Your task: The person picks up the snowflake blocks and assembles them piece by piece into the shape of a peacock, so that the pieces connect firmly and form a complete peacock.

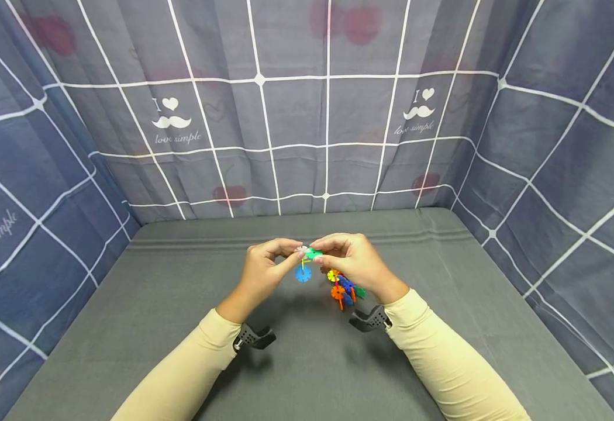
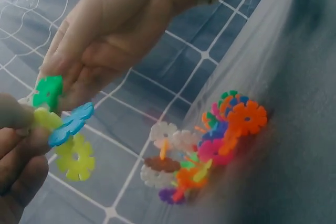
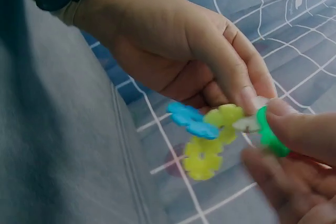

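Above the table, my left hand point(image 1: 265, 270) pinches a small joined cluster of notched flower-shaped plastic discs. In the right wrist view it includes a white disc point(image 3: 247, 124), yellow discs point(image 3: 203, 158) and a blue disc point(image 3: 192, 121) hanging below the fingers. My right hand point(image 1: 358, 263) pinches a green disc point(image 3: 270, 134) between thumb and finger. The green disc's edge meets the white disc; fingers cover part of the contact, so I cannot tell whether they interlock. In the left wrist view the green disc point(image 2: 48, 92) stands upright beside the blue disc point(image 2: 72, 124).
A pile of colourful flower discs, among them an orange disc point(image 1: 337, 292), lies on the grey-covered table point(image 1: 154, 327) below my right hand. Checked curtains point(image 1: 296, 117) surround the table at the back and both sides.
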{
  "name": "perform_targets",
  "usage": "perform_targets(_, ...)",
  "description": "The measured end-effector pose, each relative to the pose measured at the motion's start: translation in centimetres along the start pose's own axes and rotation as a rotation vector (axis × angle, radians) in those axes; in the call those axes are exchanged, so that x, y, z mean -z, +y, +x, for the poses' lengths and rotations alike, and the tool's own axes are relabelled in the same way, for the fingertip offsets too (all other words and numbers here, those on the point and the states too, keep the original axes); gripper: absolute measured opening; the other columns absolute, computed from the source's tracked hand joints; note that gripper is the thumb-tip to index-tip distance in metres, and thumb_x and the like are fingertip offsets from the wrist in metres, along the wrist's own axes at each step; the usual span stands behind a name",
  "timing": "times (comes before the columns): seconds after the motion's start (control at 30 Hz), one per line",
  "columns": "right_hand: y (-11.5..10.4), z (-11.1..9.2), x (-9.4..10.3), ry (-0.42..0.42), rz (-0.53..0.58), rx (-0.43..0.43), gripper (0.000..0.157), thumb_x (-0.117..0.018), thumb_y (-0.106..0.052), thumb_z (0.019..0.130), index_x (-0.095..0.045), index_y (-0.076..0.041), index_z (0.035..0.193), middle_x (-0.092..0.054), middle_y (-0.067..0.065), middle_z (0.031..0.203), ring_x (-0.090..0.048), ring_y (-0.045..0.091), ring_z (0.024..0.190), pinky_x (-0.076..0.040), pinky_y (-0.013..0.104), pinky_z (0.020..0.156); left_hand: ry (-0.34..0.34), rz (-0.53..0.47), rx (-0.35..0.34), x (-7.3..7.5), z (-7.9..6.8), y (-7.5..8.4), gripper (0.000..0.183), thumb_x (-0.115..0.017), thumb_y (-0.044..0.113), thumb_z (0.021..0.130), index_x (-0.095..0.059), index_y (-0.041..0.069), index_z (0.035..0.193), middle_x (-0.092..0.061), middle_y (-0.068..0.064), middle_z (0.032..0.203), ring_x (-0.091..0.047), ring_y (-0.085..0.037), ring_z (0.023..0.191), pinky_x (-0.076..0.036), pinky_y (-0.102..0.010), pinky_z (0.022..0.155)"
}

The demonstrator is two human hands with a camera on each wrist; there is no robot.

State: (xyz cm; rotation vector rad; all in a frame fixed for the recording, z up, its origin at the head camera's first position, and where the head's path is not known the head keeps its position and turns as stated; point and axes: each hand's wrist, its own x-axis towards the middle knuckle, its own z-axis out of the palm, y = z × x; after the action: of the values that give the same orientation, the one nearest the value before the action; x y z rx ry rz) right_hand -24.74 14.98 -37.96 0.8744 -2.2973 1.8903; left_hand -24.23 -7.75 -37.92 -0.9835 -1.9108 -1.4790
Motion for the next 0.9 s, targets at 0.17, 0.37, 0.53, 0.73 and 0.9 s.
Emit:
perform_targets(0.17,-0.2,0.4,2.5,0.006,-0.369,-0.074,0.03,-0.072,-0.018,0.103,-0.072,-0.001,0.128,-0.075,0.009,0.111,-0.074,0.025,0.086,-0.06,0.039,0.078,0.043,0.046,0.08,0.8,0.3,-0.3,0.016,-0.079,-0.016,0.085,-0.075,-0.012,0.1,-0.074,-0.019,0.082,-0.071,-0.031,0.067,-0.057,-0.028,0.068)
perform_targets(0.37,0.7,-0.3,5.6,-0.008,-0.781,-0.296,0.03,-0.067,-0.025,0.105,-0.076,0.002,0.115,-0.075,0.01,0.097,-0.069,0.035,0.101,-0.053,0.052,0.09,0.057,0.06,0.116,1.3,0.2,-1.0,0.015,-0.078,-0.015,0.087,-0.075,-0.011,0.1,-0.075,-0.019,0.082,-0.071,-0.033,0.067,-0.054,-0.026,0.067)
perform_targets(0.53,1.6,-0.5,5.5,-0.083,-0.872,-0.38,0.031,-0.067,-0.03,0.105,-0.078,-0.001,0.104,-0.076,0.007,0.095,-0.065,0.041,0.108,-0.053,0.053,0.09,0.009,0.094,0.029,0.9,-0.1,-2.3,0.016,-0.081,-0.012,0.085,-0.077,-0.006,0.099,-0.076,-0.012,0.083,-0.072,-0.025,0.067,-0.059,-0.037,0.065)
perform_targets(0.73,2.9,-0.1,4.4,-0.104,-0.847,-0.372,0.037,-0.056,-0.03,0.111,-0.078,-0.001,0.103,-0.074,0.007,0.085,-0.067,0.038,0.101,-0.05,0.052,0.094,-0.01,0.084,0.01,0.7,0.1,-0.6,0.017,-0.08,-0.018,0.083,-0.075,-0.01,0.096,-0.075,-0.018,0.083,-0.072,-0.029,0.066,-0.059,-0.045,0.062)
perform_targets(0.9,3.3,0.0,3.4,-0.098,-0.676,-0.392,0.044,-0.046,-0.034,0.114,-0.074,-0.002,0.104,-0.066,0.009,0.063,-0.063,0.024,0.054,-0.055,0.039,0.064,-0.017,0.075,0.007,0.6,0.0,-0.8,0.015,-0.08,-0.016,0.084,-0.075,-0.01,0.096,-0.075,-0.019,0.082,-0.072,-0.029,0.066,-0.059,-0.043,0.062)
